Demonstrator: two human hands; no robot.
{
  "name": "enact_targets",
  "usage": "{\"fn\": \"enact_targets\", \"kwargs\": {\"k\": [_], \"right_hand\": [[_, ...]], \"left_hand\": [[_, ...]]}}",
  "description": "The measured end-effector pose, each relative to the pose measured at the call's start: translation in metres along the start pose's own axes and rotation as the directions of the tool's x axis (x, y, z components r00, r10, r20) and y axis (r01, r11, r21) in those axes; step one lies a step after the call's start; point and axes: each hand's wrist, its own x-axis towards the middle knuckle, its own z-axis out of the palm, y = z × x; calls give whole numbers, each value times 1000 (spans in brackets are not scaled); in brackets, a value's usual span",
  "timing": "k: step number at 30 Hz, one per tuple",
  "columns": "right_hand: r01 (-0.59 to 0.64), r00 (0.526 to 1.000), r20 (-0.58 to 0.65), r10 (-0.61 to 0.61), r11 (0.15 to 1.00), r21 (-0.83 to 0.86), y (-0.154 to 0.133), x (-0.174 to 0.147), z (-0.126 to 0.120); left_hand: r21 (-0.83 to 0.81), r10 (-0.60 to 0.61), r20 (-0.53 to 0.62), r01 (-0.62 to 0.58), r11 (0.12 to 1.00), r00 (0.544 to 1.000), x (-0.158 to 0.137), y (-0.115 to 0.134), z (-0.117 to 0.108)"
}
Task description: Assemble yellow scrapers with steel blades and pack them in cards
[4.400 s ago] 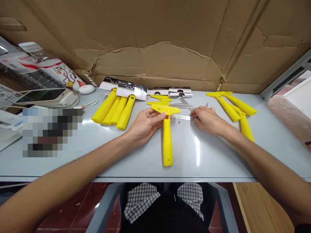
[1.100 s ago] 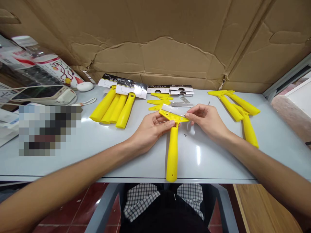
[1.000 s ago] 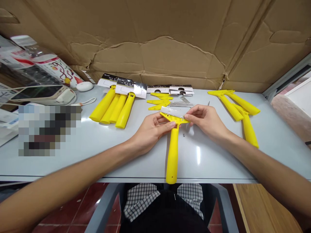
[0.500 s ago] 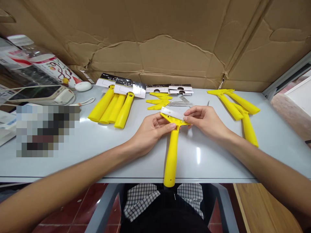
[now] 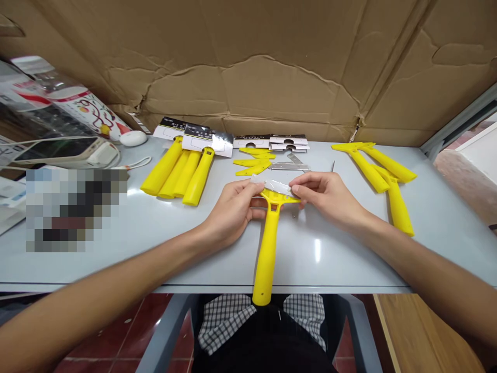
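A yellow plastic scraper handle (image 5: 266, 254) lies across the front of the table, its wide head away from me and its grip end over the edge. Against that head rests a thin silver blade (image 5: 276, 186), slightly tilted. My left hand (image 5: 233, 210) is closed on the left side of the head, with the thumb pressed on the blade's left end. The fingers of my right hand (image 5: 328, 194) pinch the blade's right end by the head's right tip. Just beyond are loose yellow strips (image 5: 252, 170) and spare metal blades (image 5: 289, 166).
Several yellow scrapers (image 5: 199, 178) with printed cards lie at left; bare yellow handles (image 5: 399, 207) lie at right. More cards (image 5: 288, 142) sit by the cardboard wall (image 5: 272, 88). A bottle (image 5: 77, 101), a phone (image 5: 62, 150) and a white mouse-like object (image 5: 133, 138) stand far left.
The handle's grip end has swung left. My left thumb has moved from the lower part of the head onto the blade, which has come slightly lower and left, closer over the head.
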Motion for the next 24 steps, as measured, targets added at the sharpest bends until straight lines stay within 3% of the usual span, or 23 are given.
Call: {"fn": "enact_targets", "kwargs": {"k": [8,24], "right_hand": [[-83,993,88,82,996,12,-4,2,-4],[-59,997,50,58,998,14,5,5,-9]], "left_hand": [[-27,13,-34,-14,1000,999,3,-1,-2],[-76,-40,70,45,996,997,9,2,-9]]}}
